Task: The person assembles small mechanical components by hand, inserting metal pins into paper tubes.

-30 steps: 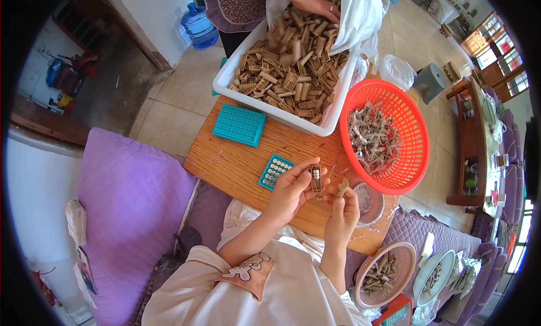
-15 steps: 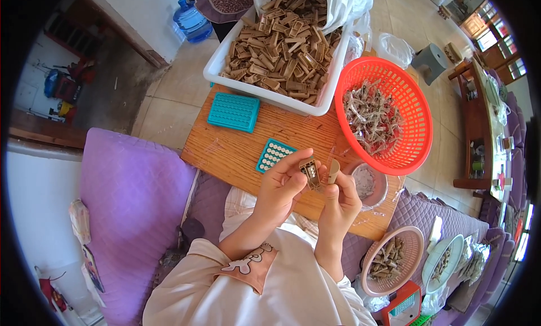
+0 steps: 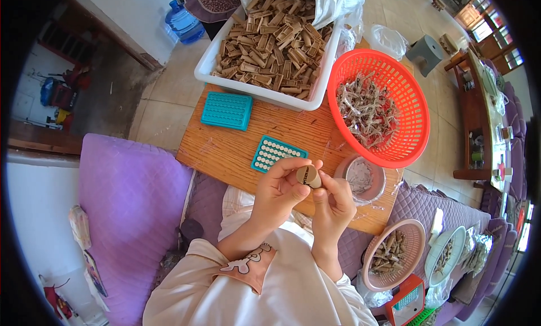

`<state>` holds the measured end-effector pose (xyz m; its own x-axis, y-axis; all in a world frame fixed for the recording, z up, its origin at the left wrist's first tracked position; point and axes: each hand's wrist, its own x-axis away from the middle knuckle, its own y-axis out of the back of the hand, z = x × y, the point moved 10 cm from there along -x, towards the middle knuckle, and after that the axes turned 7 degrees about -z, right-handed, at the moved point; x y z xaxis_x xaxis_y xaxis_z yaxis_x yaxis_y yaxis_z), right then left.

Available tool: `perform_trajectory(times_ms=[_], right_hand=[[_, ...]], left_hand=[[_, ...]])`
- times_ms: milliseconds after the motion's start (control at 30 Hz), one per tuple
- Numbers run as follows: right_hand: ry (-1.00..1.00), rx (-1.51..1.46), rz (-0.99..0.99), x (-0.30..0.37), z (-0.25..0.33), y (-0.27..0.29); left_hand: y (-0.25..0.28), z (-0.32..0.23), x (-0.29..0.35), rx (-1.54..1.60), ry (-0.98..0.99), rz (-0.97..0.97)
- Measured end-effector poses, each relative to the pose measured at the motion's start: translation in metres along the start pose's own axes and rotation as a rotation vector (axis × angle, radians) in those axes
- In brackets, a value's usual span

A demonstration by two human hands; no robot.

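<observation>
Over the near edge of the wooden table [image 3: 276, 114], my left hand [image 3: 273, 193] and my right hand [image 3: 331, 205] meet around a small tan plastic casing [image 3: 309, 177]. Its rounded end faces up, and fingers of both hands pinch its sides. What lies inside it is hidden. Just beyond my left fingertips is a teal tray [image 3: 256, 164] holding rows of small white round pieces. Right of my right hand stands a pinkish tub [image 3: 381, 185] with whitish bits inside.
A white bin [image 3: 205, 75] heaped with tan half-shells stands at the back. Beside it, a red basket [image 3: 420, 114] holds clear, crinkled strips. Another teal tray [image 3: 226, 110] lies at left. Lower right are a pink basket [image 3: 416, 230] and a pale green one [image 3: 459, 247], both with tan pieces.
The two casing halves, held apart before, now sit together as one rounded piece. My right hand has moved left to meet my left hand, and the casing's end has turned up.
</observation>
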<state>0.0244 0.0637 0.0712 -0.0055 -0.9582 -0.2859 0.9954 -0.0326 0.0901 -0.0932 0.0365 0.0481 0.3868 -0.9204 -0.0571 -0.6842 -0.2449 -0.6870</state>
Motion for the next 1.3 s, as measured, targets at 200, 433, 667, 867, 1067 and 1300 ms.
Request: perform_trajectory(times_ms=[200,433,667,867,1067,1300], right_hand=[[-0.028,-0.024,-0.004,0.003,-0.010,-0.002],[-0.104,-0.063,0.046,0.005,-0.027,-0.011],[-0.057,0.193,0.340,0.008,-0.028,-0.037],[0.020,0.186,0.176,0.008,-0.044,-0.036],[-0.172,0.076,0.234,-0.003,-0.063,-0.004],[-0.140,0.679,0.071,-0.057,-0.128,0.106]], left_hand=[[0.000,-0.001,0.000,-0.105,-0.041,0.004],[0.002,0.010,0.000,-0.245,-0.027,-0.088],[0.006,0.027,-0.002,-0.397,-0.010,-0.033],[0.013,0.040,-0.011,-0.323,0.015,-0.036],[0.033,0.051,-0.019,0.206,0.236,-0.152],[0.055,0.054,-0.022,0.627,0.472,-0.019]])
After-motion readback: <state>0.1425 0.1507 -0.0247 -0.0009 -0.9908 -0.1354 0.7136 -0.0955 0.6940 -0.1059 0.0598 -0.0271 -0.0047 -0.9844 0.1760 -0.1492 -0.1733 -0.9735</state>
